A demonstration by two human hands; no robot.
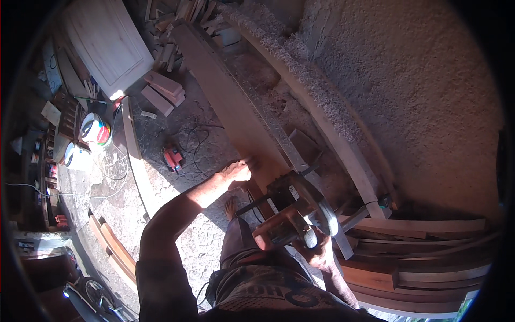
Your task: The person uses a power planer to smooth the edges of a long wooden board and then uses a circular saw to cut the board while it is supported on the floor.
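Observation:
A long, wide wooden plank (228, 102) runs from the far middle toward me. My left hand (237, 172) is closed at the plank's left edge, fingers curled in against the wood. On the plank's near end rests a heavy power tool with a red and black body (289, 225), which looks like a hand-held circular saw; its exact kind is hard to make out. Dark bars stick out from its sides. My right hand (320, 251) is wrapped round the tool's rear at the right, with part of the fingers hidden behind it.
Wood shavings cover a long beam (316, 102) to the right. Stacked boards (429, 268) lie at the near right. A smaller red power tool (173, 159) with its cable sits on the floor. Paint buckets (95, 130), a pale door panel (107, 45) and wood offcuts (163, 91) are left.

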